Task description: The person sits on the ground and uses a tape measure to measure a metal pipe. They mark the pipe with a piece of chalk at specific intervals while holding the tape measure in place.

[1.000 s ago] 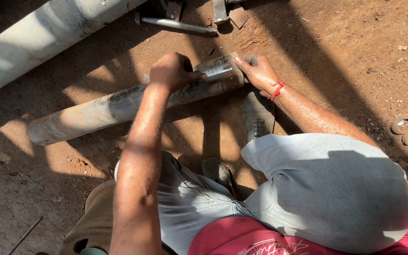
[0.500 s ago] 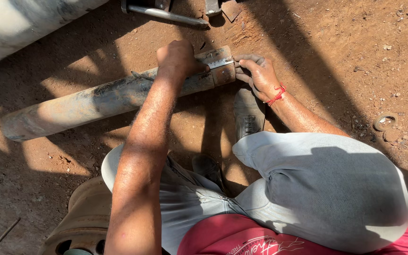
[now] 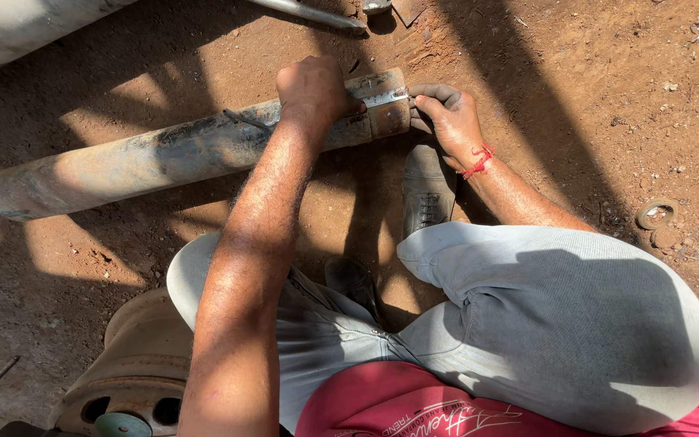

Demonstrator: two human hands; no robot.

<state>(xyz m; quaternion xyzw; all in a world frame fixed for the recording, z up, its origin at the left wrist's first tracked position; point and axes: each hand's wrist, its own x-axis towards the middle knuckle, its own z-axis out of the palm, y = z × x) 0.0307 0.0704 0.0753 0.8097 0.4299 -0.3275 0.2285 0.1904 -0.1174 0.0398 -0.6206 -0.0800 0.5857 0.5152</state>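
Two hands on a rusty pipe lying across red dirt.

The left hand point(image 3: 311, 91) sits closed over the top of the steel pipe point(image 3: 180, 154), fingers curled down onto it and pressing a small metal ruler point(image 3: 382, 97) against its right end. At three o'clock from it, the right hand point(image 3: 451, 121) pinches the ruler's end between thumb and forefinger. The pipe runs from nine o'clock toward one o'clock, just above a grey shoe point(image 3: 428, 188). A wheel rim point(image 3: 135, 356) sits at seven o'clock.
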